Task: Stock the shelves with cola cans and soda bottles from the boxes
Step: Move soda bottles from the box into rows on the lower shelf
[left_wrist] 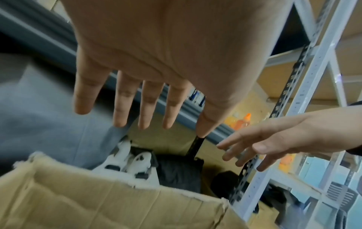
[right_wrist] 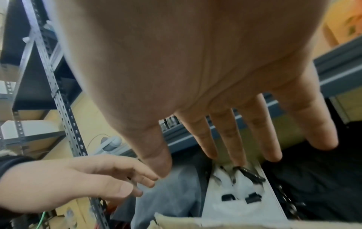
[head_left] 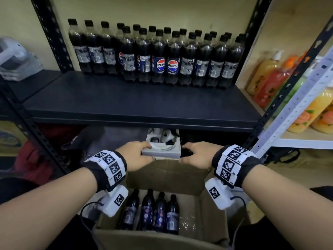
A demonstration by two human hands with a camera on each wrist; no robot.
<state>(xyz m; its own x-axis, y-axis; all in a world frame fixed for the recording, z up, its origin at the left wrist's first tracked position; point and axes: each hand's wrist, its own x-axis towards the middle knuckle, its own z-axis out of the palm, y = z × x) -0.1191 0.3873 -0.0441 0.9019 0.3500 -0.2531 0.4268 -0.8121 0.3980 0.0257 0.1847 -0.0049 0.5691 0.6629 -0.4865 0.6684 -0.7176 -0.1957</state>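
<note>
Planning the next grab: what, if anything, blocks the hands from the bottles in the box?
Nothing visible does. The box is open at the top, and four bottles stand upright inside. The left hand and right hand are open, above and beyond them by the white tray.

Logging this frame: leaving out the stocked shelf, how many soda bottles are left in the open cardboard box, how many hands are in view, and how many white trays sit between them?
Soda bottles in the cardboard box: 4
Hands, left hand and right hand: 2
White tray: 1
Total: 7
</note>
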